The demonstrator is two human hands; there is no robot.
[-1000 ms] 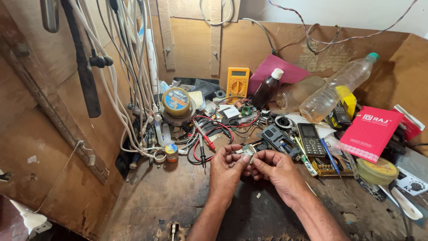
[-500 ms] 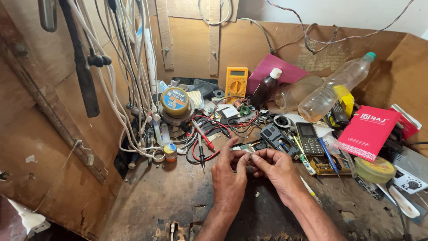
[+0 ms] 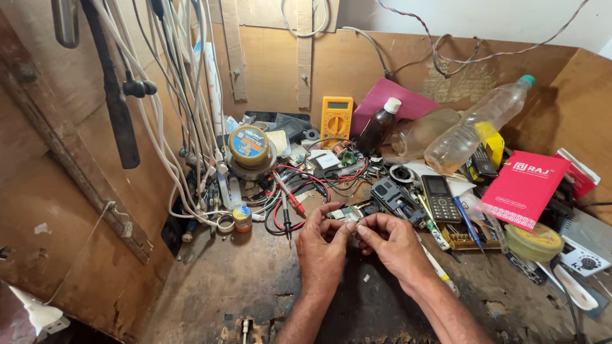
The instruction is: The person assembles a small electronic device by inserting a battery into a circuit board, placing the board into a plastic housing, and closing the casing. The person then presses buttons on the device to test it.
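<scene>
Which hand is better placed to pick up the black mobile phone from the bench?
Probably the right hand: the black mobile phone lies on its side, just beyond it. The left hand is farther away. Both pinch a small circuit board.

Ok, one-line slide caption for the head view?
Both hands, left hand and right hand, pinch a small circuit board over a cluttered wooden workbench.

Over a cluttered wooden workbench [image 3: 242,280], a left hand [image 3: 322,245] and right hand [image 3: 392,242] together pinch a small green circuit board [image 3: 345,215]. Red and black probe leads [image 3: 290,197], a yellow multimeter [image 3: 336,120] and a black keypad phone [image 3: 440,197] lie nearby.
</scene>
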